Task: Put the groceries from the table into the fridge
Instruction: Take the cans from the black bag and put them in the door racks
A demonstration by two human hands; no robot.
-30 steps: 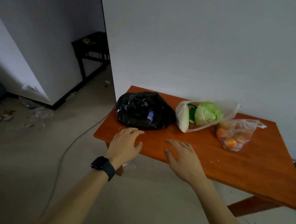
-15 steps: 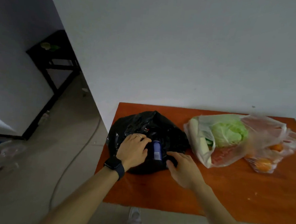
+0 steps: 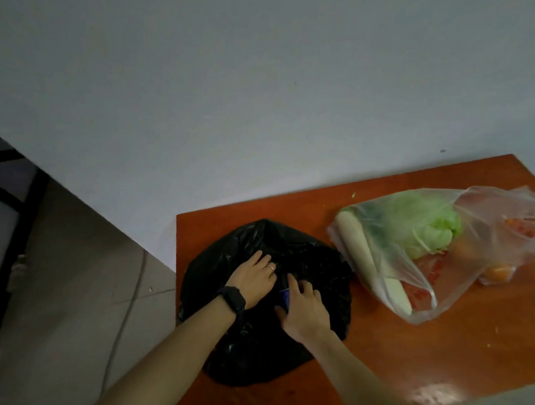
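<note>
A black plastic bag (image 3: 312, 267) lies on the left end of the orange table (image 3: 439, 344). My left hand (image 3: 252, 279), with a ring and a dark watch, rests on top of the bag, its fingertips curled into the folds. My right hand (image 3: 305, 309) is beside it, thumb and fingers around a small blue item (image 3: 284, 297) that shows at the bag's opening. To the right lies a clear bag (image 3: 412, 273) holding a green cabbage (image 3: 427, 227) and a white radish (image 3: 360, 252). Another clear bag with oranges (image 3: 497, 272) lies at the far right.
The table stands against a white wall (image 3: 266, 92). A dark frame (image 3: 8, 167) stands at the far left on the tiled floor (image 3: 76, 284), and a thin cable (image 3: 121, 325) runs across the floor near the table's left edge. The fridge is not in view.
I have come closer and look down more steeply. Both hands moved from the table's front edge onto the black bag, and the right hand has closed in over the blue item.
</note>
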